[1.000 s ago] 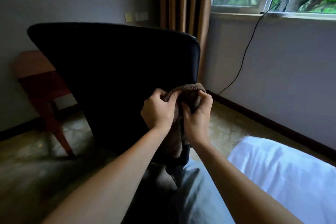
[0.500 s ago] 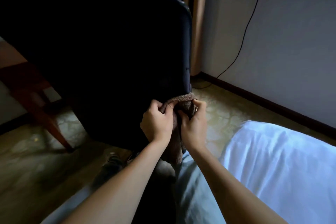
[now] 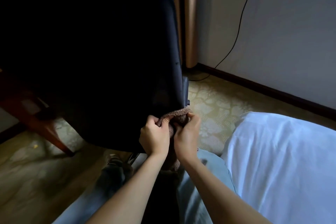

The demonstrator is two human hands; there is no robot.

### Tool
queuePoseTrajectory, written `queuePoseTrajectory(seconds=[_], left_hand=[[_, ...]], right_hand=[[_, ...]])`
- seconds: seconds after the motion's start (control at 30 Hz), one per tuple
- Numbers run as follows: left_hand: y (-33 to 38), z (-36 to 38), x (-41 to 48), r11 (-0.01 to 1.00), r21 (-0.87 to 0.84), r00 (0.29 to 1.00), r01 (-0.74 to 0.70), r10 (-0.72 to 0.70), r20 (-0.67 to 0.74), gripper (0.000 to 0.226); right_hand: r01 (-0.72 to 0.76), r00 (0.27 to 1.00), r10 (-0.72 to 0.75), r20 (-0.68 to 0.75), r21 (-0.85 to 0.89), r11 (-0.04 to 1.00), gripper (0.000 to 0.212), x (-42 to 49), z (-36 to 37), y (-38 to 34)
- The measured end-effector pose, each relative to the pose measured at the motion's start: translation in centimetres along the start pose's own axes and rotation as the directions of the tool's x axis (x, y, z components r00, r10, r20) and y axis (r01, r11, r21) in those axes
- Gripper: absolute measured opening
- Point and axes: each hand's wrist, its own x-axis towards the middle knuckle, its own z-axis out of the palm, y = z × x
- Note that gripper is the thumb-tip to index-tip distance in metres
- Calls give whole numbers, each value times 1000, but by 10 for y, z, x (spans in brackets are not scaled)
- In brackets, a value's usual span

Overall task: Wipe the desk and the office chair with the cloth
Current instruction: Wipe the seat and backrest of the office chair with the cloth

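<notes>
At the office chair's lower right corner, the brown cloth is held in the closed grip of the left hand and right hand

Both hands, left hand and right hand, are gripping a brown cloth and pressing it against the lower corner of the chair back.

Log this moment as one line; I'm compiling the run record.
step: wiping chair back | left hand: gripping cloth | right hand: gripping cloth | contact: cloth at lower right corner of office chair back | desk: not wiped in view
</notes>
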Motion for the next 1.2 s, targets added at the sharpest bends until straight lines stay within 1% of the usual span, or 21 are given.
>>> queuePoseTrajectory(seconds=[0.13, 0.23, 0.4, 0.47, 0.57, 0.6, 0.67, 0.73, 0.83, 0.93, 1.1, 1.2], left_hand=[[-9, 10, 0, 1000, 7, 999, 20, -20, 38, 29], [-16, 16, 2, 999, 16, 997, 36, -37, 64, 27], [-24, 28, 4, 996, 56, 993, 69, -74, 93, 27], [-27, 34, 3, 994, 59, 989, 96, -102, 111, 28], [-22, 39, 0, 988, 34, 981, 150, -153, 118, 31], [-20, 40, -1, 986, 21, 978, 166, -167, 122, 32], [-17, 40, -2, 984, -2, 975, 180, -178, 135, 35], [-17, 34, -2, 988, -37, 979, 152, -145, 146, 42], [-19, 20, -1, 990, -96, 987, 101, -87, 138, 50], [-26, -5, 0, 992, -123, 995, 27, -15, 99, 49], [-23, -61, 16, 983, -166, 996, -83, 76, -47, 38], [-8, -98, 31, 970, -195, 985, -146, 125, -117, 31]], right_hand=[[-32, 999, 33, 9, -67, 997, 37, -1, 1, 15], [-56, 998, 58, 25, -64, 996, 40, 0, 2, 21], [-77, 997, 76, -5, -84, 994, 39, 0, 3, 27], [-101, 995, 100, -15, -94, 990, 36, 1, 5, 32], [-154, 988, 151, -33, -124, 980, 25, 8, 8, 41], [-138, 990, 136, -25, -150, 979, 21, 9, 6, 40], [-89, 996, 92, 8, -173, 981, 25, 9, 1, 42], [-67, 997, 71, 25, -148, 987, 31, 6, -5, 34], [-93, 995, 94, 18, -75, 993, 38, 1, -11, 23], [-96, 994, 93, 53, 64, 993, 35, -17, -10, 0], [70, 987, -87, 138, 119, 990, 31, -24, 12, -51], [192, 973, -205, 106, 127, 973, 32, -26, 18, -91]])
